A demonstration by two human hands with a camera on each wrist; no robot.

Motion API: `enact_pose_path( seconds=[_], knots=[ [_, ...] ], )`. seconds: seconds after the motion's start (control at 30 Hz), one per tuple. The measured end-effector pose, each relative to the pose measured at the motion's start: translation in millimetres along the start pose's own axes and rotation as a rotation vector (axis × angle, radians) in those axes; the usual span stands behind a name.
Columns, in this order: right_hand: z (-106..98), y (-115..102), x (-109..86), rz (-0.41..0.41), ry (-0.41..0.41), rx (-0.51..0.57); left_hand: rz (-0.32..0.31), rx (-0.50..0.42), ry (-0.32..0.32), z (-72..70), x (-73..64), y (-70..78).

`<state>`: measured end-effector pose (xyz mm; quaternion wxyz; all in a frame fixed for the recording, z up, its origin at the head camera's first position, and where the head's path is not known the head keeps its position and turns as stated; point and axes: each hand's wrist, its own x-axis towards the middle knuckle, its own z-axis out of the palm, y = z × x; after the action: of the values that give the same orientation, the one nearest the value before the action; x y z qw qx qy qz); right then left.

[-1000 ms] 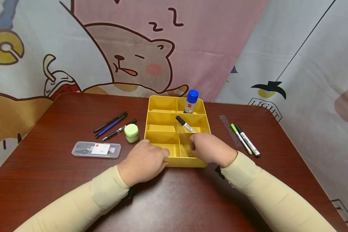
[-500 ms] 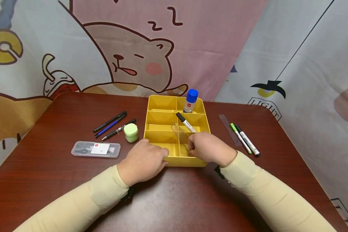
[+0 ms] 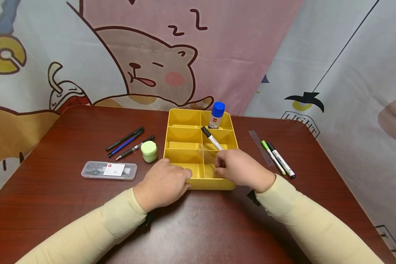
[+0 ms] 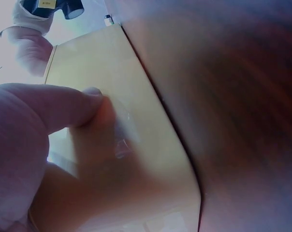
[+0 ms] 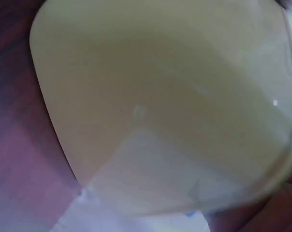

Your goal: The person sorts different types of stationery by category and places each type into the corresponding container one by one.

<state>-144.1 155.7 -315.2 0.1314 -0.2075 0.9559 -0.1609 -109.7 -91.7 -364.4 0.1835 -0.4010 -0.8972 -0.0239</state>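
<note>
A yellow divided organizer box (image 3: pixel 211 184) stands on the table. My left hand (image 3: pixel 165 183) grips its front-left wall; in the left wrist view the thumb (image 4: pixel 71 106) presses the outer face. Over the front-right compartment, my right hand (image 3: pixel 239 167) pinches a clear plastic ruler (image 3: pixel 205 154), which slants up to the left across the divider. Its lower end is hidden behind the fingers. A black-capped white marker (image 3: pixel 212 138) leans in the right-hand part of the box, and a blue-capped glue stick (image 3: pixel 216 115) stands in the back-right compartment. The right wrist view shows mostly blurred box wall (image 5: pixel 151 96).
Left of the box lie several pens (image 3: pixel 125 141), a pale green round container (image 3: pixel 149 151) and a clear case (image 3: pixel 109 170) of drawing tools. To the right are another ruler (image 3: pixel 261 147), a green-capped marker (image 3: pixel 273 157) and a black-capped marker (image 3: pixel 282 160). A printed cloth hangs behind.
The ruler has tilted, its far end rising and then dipping slightly. My right hand has turned and moved slightly right. The left hand keeps its place on the box.
</note>
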Motion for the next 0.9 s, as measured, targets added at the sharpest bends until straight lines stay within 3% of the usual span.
enact_pose_path(
  seconds=[0.17, 0.33, 0.7, 0.9],
  knots=[
    [-12.6, 4.5, -5.7, -0.001, 0.12, 0.052, -0.002, -0.006, 0.005, -0.2, -0.8, -0.2],
    [-27.3, 12.1, -10.1, 0.061, 0.2, 0.077, -0.003, -0.013, 0.008, 0.3, -1.2, 0.0],
    [-49.7, 36.1, -18.6, 0.153, 0.245, 0.064, -0.002, -0.016, 0.013, 0.7, -1.4, 0.4],
    [-63.1, 63.1, -17.4, 0.229, 0.239, 0.033, -0.006, -0.019, 0.013, -0.2, -1.0, 0.7]
  ],
)
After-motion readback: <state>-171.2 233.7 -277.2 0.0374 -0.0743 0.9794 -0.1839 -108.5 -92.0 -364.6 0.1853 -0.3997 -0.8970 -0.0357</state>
